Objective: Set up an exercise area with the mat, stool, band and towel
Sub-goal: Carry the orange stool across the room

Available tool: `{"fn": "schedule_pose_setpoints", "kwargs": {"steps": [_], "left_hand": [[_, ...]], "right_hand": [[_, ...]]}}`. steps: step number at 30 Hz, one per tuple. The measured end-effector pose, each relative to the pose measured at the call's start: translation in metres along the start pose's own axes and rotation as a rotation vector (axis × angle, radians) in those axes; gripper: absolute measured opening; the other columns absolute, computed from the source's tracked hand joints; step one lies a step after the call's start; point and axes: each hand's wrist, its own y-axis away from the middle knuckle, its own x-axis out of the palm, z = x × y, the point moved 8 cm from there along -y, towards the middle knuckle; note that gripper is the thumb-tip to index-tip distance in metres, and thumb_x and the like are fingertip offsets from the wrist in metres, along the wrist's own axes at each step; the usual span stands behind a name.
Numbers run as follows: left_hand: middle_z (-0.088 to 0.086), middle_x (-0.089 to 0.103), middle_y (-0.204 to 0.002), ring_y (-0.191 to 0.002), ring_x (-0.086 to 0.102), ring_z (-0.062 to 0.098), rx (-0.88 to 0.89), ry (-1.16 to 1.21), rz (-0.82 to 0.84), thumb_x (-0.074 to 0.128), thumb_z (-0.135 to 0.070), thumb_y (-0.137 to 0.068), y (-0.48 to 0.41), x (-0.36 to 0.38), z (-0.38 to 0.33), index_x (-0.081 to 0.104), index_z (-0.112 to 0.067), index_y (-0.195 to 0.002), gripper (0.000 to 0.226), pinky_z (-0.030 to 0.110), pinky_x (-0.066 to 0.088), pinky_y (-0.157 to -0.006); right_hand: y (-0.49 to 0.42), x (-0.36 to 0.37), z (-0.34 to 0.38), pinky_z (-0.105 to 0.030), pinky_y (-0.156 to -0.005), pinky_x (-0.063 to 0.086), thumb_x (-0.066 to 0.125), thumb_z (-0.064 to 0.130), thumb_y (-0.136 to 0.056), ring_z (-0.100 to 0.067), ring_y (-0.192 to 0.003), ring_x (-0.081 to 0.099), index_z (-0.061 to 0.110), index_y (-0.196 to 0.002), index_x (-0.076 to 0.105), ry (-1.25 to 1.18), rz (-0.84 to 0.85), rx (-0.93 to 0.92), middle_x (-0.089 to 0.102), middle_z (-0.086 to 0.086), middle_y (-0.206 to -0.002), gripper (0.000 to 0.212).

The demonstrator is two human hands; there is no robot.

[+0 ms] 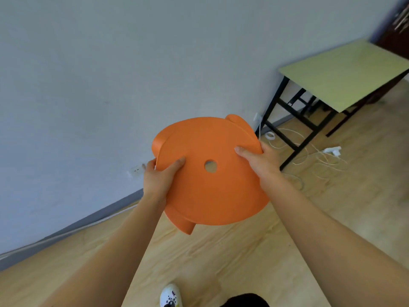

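Status: stool (218,196) is in the air, held out in front of the camera over the wood floor (221,262), close to the wall (110,85). It's orange plastic. The round seat faces the lens, tilted, with a hole in the middle. Leg parts poke out past the rim at top, left and bottom. No part of it touches the floor.

Grip: left hand (158,179) clamps the seat's left rim, thumb on top, fingers wrapped under and mostly hidden. Right hand (260,161) does the same on the upper right rim, thumb flat on the seat, fingers curled behind the edge. Both are pinching the stool, neither is spread.

Progress, my read: early. Stool is lifted but not placed. Mat, band and towel are not in frame, so I can't tell whether any of them is laid out. The floor patch I can see shows no exercise area yet.

Left to do, as I judge it: set the stool down upright on its legs, then handle mat, band and towel unless they're sorted off-camera.

Surroundings: counter (343,74) with yellow-green top and black frame stands right, by the wall. Loose white cables (309,151) lie on the floor under and beside it, with a white adapter (333,150) among them. Wall socket (136,170) sits low, just beside the left hand in frame. White shoe (170,295) shows at the bottom edge.

Risk: those cables. I'd land the stool well apart from them.
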Motion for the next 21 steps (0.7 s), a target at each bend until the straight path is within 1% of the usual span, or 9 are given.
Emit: {"fn": "schedule_pose_setpoints", "kwargs": {"steps": [2,5,8,11,12,14,16,18,21], "left_hand": [[-0.003,0.057,-0.114,-0.093,0.057,0.018,-0.002,-0.025,0.020,0.080,-0.043,-0.071,-0.017,0.029,-0.010,0.045,-0.020,-0.135,0.077,0.034,0.045,-0.075],[-0.002,0.057,-0.113,-0.093,0.057,0.019,-0.007,-0.070,0.052,0.080,-0.043,-0.071,-0.046,0.088,-0.023,0.045,-0.019,-0.134,0.076,0.035,0.045,-0.076],[-0.001,0.058,-0.115,-0.093,0.058,0.019,-0.007,-0.087,0.057,0.080,-0.043,-0.070,-0.069,0.148,-0.028,0.045,-0.019,-0.134,0.077,0.037,0.047,-0.076],[-0.001,0.058,-0.114,-0.091,0.058,0.018,-0.016,-0.093,0.051,0.080,-0.043,-0.071,-0.085,0.203,-0.031,0.046,-0.019,-0.134,0.076,0.036,0.047,-0.074],[-0.001,0.058,-0.115,-0.091,0.058,0.018,-0.030,-0.107,0.031,0.080,-0.043,-0.071,-0.097,0.238,-0.030,0.046,-0.019,-0.134,0.076,0.036,0.047,-0.073],[-0.001,0.058,-0.114,-0.094,0.059,0.020,-0.031,-0.101,0.023,0.080,-0.043,-0.070,-0.103,0.255,-0.030,0.046,-0.020,-0.134,0.075,0.037,0.047,-0.074],[-0.001,0.059,-0.115,-0.098,0.060,0.022,-0.055,-0.121,0.028,0.080,-0.045,-0.069,-0.120,0.295,-0.026,0.046,-0.021,-0.133,0.076,0.038,0.048,-0.076],[0.000,0.059,-0.118,-0.099,0.059,0.023,-0.068,-0.145,0.021,0.081,-0.043,-0.069,-0.133,0.323,-0.023,0.046,-0.022,-0.134,0.076,0.039,0.048,-0.078],[0.000,0.057,-0.115,-0.098,0.058,0.022,-0.095,-0.157,0.010,0.080,-0.039,-0.071,-0.157,0.357,-0.018,0.046,-0.021,-0.133,0.073,0.037,0.047,-0.077]], "right_hand": [[-0.027,-0.014,0.004,-0.029,-0.073,0.044,0.081,0.036,-0.074,-0.009,-0.085,0.058,0.025,-0.126,0.059,-0.021,-0.025,0.009,0.063,0.007,-0.109,0.058],[-0.079,-0.044,0.004,-0.028,-0.071,0.043,0.080,0.035,-0.075,-0.011,-0.087,0.058,0.023,-0.129,0.058,-0.054,-0.054,0.039,0.062,0.006,-0.112,0.059],[-0.134,-0.074,0.005,-0.025,-0.061,0.042,0.079,0.032,-0.078,-0.006,-0.080,0.056,0.022,-0.127,0.058,-0.067,-0.026,0.047,0.061,0.007,-0.107,0.054],[-0.187,-0.104,0.009,-0.031,-0.075,0.045,0.078,0.032,-0.079,-0.013,-0.088,0.057,0.023,-0.128,0.057,-0.027,-0.003,0.052,0.062,0.004,-0.111,0.054],[-0.221,-0.123,0.010,-0.034,-0.078,0.045,0.078,0.032,-0.079,-0.015,-0.092,0.057,0.023,-0.128,0.056,-0.015,0.017,0.061,0.061,0.004,-0.113,0.055],[-0.240,-0.129,0.012,-0.038,-0.084,0.047,0.077,0.033,-0.080,-0.018,-0.099,0.057,0.024,-0.132,0.052,0.023,0.045,0.059,0.059,0.003,-0.116,0.058],[-0.280,-0.149,0.017,-0.042,-0.092,0.048,0.076,0.034,-0.080,-0.021,-0.104,0.056,0.024,-0.135,0.049,0.070,0.057,0.053,0.057,0.003,-0.118,0.062],[-0.313,-0.160,0.017,-0.043,-0.094,0.047,0.075,0.035,-0.081,-0.021,-0.106,0.055,0.025,-0.137,0.047,0.114,0.081,0.068,0.055,0.003,-0.117,0.063],[-0.363,-0.165,0.019,-0.044,-0.094,0.047,0.074,0.037,-0.082,-0.022,-0.107,0.056,0.025,-0.137,0.046,0.158,0.119,0.085,0.056,0.002,-0.121,0.063]]}}
